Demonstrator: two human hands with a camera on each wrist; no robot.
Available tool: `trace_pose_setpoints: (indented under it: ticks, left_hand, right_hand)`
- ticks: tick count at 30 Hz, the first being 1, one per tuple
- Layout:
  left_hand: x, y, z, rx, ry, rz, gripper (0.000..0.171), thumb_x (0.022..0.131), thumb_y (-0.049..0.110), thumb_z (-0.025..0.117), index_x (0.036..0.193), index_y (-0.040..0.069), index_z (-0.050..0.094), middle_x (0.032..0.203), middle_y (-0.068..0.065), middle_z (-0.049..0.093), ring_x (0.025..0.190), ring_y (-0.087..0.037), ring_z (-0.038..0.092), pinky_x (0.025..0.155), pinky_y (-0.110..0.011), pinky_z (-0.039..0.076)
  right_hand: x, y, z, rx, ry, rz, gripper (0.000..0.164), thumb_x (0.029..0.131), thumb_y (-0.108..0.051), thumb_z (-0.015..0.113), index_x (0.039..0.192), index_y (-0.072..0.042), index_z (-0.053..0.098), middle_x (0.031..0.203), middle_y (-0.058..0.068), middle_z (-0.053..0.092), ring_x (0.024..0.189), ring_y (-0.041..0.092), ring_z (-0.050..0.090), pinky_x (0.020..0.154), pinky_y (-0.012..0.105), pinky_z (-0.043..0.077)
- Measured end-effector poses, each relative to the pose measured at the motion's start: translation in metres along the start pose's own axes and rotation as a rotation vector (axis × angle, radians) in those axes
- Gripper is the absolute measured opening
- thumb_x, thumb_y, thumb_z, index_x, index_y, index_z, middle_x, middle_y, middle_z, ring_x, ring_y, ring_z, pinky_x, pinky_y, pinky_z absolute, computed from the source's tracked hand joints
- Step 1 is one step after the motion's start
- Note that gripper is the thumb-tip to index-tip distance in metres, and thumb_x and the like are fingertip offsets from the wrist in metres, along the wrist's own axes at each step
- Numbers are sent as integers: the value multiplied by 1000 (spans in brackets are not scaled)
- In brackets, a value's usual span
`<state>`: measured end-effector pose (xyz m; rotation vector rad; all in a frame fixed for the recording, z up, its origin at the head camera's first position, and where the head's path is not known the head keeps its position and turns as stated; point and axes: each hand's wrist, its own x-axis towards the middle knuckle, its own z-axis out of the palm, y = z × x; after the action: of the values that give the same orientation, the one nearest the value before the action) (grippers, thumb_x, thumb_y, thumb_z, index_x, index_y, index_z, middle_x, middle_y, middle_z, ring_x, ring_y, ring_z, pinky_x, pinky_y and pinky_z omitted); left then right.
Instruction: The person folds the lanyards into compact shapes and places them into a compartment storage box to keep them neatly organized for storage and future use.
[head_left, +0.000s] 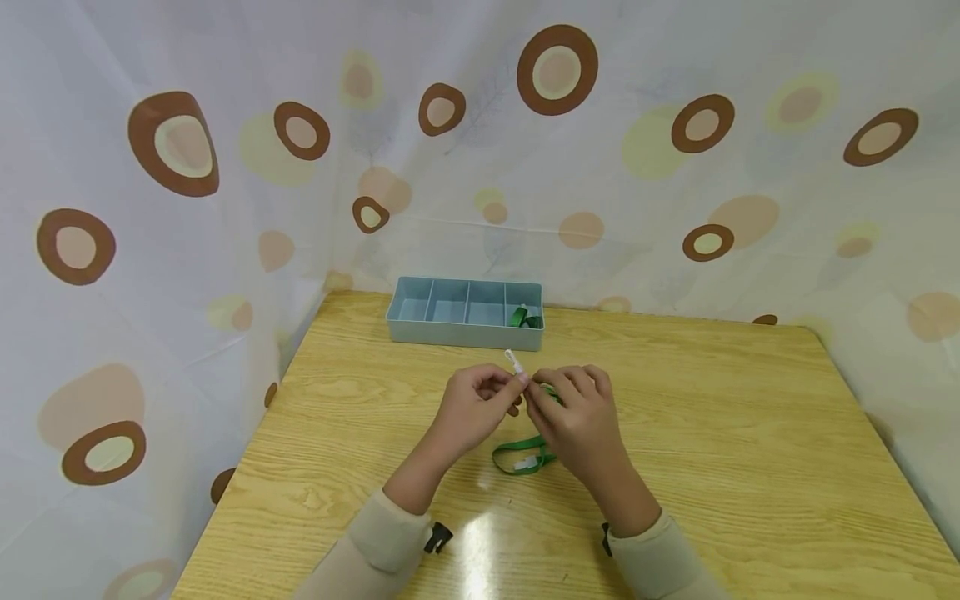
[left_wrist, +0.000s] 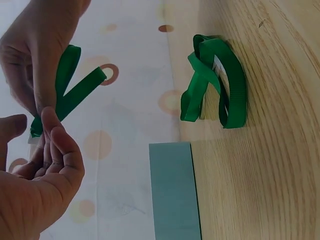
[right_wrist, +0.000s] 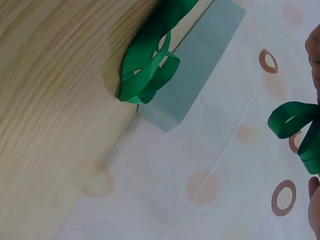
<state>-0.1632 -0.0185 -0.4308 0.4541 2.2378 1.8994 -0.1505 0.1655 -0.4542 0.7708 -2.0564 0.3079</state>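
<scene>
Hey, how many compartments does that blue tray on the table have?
4, in a row along the blue tray: far-left compartment, second compartment, third compartment and far-right compartment, which holds green strap. None seems hidden.

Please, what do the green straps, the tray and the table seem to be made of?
Straps: probably woven fabric, slightly shiny, since fine ribs show. Tray: probably plastic, smooth and thin-walled, with even colour. Table: wood or wood-look laminate; grain shows, and glare suggests gloss.
</scene>
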Motion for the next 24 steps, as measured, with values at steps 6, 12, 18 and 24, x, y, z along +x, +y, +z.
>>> trace_pose_setpoints:
  ticks: [6, 12, 18, 24]
  left_hand:
    - [4, -11, 2, -37, 21, 4, 31, 94, 39, 66, 91, 10, 74, 86, -16, 73, 74, -27, 72, 69, -38, 59]
    - [5, -12, -1, -53, 10, 2, 25, 96, 30, 65, 91, 8, 73, 84, -12, 73, 75, -27, 72, 71, -41, 60]
    - [4, -9, -6, -63, 24, 38, 24, 97, 30, 63, 96, 8, 73, 85, -11, 72, 78, -32, 72, 74, -44, 59]
    - [5, -6, -10, -72, 13, 67, 24, 97, 30, 63, 97, 8, 73, 86, -13, 72, 76, -26, 71, 71, -35, 58]
  right_hand:
    - [-2, -1, 1, -37, -2, -33, 17, 92, -20, 66, 99, -11, 79, 96, 3, 71, 85, 25, 62, 84, 49, 43]
    - [-6, 1, 3, 51, -8, 16, 18, 89, -19, 71, 99, -6, 78, 97, 7, 71, 86, 27, 63, 82, 47, 46]
    - [-12, 5, 0, 410, -135, 259, 39, 87, -23, 75, 121, -7, 67, 114, 8, 69, 102, 27, 64, 90, 45, 49]
    - [-19, 10, -4, 739, -275, 535, 56, 86, -18, 77, 137, -22, 54, 123, 4, 66, 114, 19, 62, 96, 38, 47]
